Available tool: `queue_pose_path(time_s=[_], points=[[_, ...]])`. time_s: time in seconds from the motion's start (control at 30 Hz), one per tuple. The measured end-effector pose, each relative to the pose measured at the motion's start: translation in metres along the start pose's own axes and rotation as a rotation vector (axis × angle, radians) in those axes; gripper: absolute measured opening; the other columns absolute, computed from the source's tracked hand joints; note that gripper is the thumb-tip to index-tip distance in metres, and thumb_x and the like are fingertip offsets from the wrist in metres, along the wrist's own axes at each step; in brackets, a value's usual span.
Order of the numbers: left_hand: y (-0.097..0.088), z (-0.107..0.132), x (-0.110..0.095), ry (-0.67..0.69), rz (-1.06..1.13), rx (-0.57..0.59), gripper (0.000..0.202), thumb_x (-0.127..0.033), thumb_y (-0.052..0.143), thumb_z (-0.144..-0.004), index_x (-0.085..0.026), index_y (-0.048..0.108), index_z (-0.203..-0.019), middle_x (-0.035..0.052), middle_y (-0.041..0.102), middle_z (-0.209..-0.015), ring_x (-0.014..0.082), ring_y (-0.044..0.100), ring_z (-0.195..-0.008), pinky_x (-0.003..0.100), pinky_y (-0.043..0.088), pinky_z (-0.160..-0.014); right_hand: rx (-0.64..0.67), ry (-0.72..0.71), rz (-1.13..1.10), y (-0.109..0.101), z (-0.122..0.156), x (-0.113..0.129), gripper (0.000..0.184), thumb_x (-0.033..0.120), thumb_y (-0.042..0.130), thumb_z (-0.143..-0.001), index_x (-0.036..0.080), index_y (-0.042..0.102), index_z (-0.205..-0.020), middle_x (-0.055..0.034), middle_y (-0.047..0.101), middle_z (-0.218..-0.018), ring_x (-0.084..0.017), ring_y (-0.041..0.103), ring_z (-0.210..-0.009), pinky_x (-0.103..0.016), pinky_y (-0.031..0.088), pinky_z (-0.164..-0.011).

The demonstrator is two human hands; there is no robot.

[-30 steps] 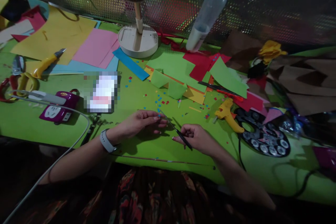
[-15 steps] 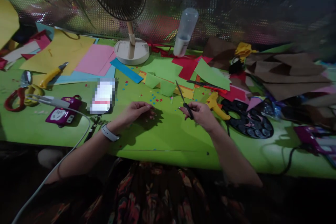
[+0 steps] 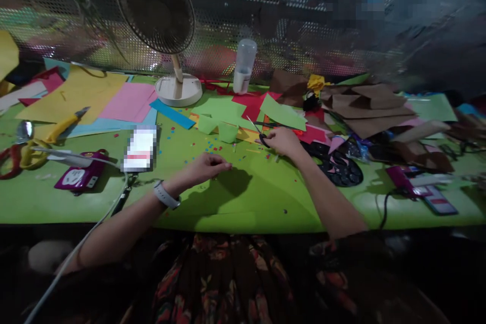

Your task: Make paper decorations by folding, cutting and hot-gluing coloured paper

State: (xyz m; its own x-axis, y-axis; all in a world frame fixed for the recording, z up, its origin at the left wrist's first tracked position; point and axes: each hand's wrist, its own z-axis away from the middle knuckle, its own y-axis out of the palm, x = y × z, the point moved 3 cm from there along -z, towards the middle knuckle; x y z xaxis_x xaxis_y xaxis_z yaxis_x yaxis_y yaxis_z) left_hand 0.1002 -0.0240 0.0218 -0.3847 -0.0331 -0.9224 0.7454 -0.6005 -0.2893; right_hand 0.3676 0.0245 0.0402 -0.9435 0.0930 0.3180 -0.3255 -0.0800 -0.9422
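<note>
My right hand (image 3: 283,140) grips a small pair of scissors (image 3: 261,137), its blades pointing up and to the left, close to the coloured paper. My left hand (image 3: 212,166) hovers above the green tabletop (image 3: 228,207) with thumb and fingers pressed together; whatever it may hold is too small or hidden to make out. Beyond the hands lie light green paper pieces (image 3: 227,132) over orange and yellow paper. Tiny red and blue paper bits (image 3: 193,147) are scattered to the left of them.
A phone (image 3: 139,149) lies left, beside a purple device (image 3: 81,174) with a white cable. Behind stand a fan (image 3: 178,91) and a clear bottle (image 3: 245,66). Brown paper (image 3: 364,106) and a black palette (image 3: 341,167) occupy the right. Yellow pliers-like cutters (image 3: 66,124) rest left.
My right hand has moved forward with the scissors, toward the paper pieces and over the place of the yellow tool. My left hand stays closed near its place. The view has tilted up and rightward.
</note>
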Motion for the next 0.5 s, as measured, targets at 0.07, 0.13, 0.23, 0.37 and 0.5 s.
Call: queue_pose_path(time_s=[0.07,0.13,0.23,0.37,0.5], points=[[0.02,-0.02,0.001,-0.034,0.104,0.041,0.031,-0.046,0.069,-0.082,-0.015,0.075,-0.083,-0.0021,0.056,-0.053,0.0078,0.045,-0.046,0.021,0.032,-0.045,0.026,0.028,0.076,0.004,-0.015,-0.001,0.043,0.063,0.068,-0.075,0.02,0.074,-0.071,-0.0092,0.07,-0.075,-0.024,0.064,-0.074,-0.03,0.038,-0.059],[0.038,-0.041,0.001,-0.056,0.258,0.037,0.03,-0.041,0.076,-0.077,-0.014,0.074,-0.092,0.0017,0.067,-0.065,0.0099,0.057,-0.054,0.022,0.042,-0.052,0.023,0.039,0.13,0.007,-0.026,0.002,0.041,0.06,0.067,-0.076,0.02,0.074,-0.072,-0.011,0.072,-0.08,-0.026,0.066,-0.079,-0.03,0.041,-0.062],[0.06,-0.063,-0.003,0.001,0.458,0.123,0.056,-0.032,0.083,-0.071,-0.018,0.066,-0.123,0.0111,0.075,-0.104,0.018,0.07,-0.085,0.032,0.054,-0.079,-0.003,0.052,0.201,0.009,-0.036,0.008,0.039,0.057,0.066,-0.079,0.019,0.074,-0.078,-0.0135,0.074,-0.087,-0.028,0.068,-0.086,-0.031,0.044,-0.067],[0.068,-0.059,-0.011,0.204,0.246,0.121,0.045,-0.034,0.077,-0.077,-0.022,0.07,-0.12,0.0099,0.068,-0.128,0.0256,0.062,-0.118,0.041,0.046,-0.102,0.02,0.061,0.249,0.013,-0.045,0.009,0.04,0.057,0.067,-0.078,0.018,0.073,-0.081,-0.0152,0.074,-0.093,-0.028,0.068,-0.092,-0.032,0.047,-0.071],[0.046,-0.037,-0.014,0.264,0.059,0.09,0.036,-0.04,0.066,-0.086,-0.018,0.073,-0.113,0.0105,0.074,-0.114,0.0236,0.067,-0.104,0.038,0.049,-0.095,0.054,0.042,0.246,0.017,-0.051,0.004,0.04,0.058,0.07,-0.075,0.019,0.072,-0.085,-0.0134,0.073,-0.097,-0.029,0.068,-0.093,-0.033,0.047,-0.071]])
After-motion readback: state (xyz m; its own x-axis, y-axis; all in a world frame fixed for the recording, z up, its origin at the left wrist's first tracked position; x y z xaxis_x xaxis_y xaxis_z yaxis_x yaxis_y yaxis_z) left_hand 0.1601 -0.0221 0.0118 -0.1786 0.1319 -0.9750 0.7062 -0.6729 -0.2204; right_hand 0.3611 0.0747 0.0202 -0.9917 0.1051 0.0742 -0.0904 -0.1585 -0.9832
